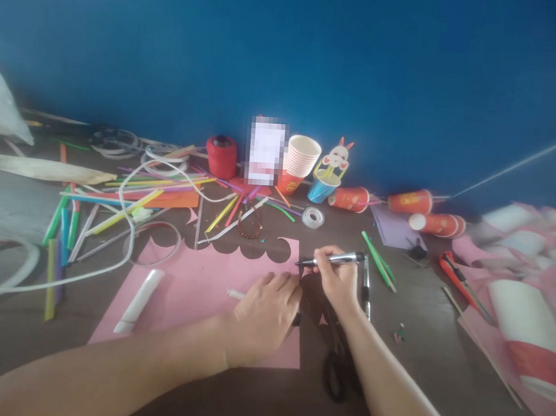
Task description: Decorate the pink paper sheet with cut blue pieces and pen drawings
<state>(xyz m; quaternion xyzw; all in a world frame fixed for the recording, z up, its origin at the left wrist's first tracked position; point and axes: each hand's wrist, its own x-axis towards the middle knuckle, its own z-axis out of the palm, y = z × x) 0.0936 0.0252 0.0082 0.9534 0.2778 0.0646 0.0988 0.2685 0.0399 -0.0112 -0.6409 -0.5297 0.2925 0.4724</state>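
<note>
A sheet of pink paper (183, 290) with scalloped cut-outs along its far edge lies before me. My left hand (269, 308) rests flat on its right part, fingers stretched out. From under that hand pokes the end of a thin white stick-like thing (235, 294); the rest is hidden. My right hand (337, 280) grips a silver and black pen (334, 260), its dark tip at the paper's far right corner. Black scissors (336, 368) lie beside and partly behind my right forearm. A white tube (139, 301) lies on the paper's left side.
Coloured straws (118, 204) and a white cable (127, 243) spread at the left. Stacked paper cups (302, 156), a blue cup with a rabbit figure (325, 186) and a tape roll (313, 218) stand behind. A red utility knife (462, 282) and a larger cup (525, 330) lie right.
</note>
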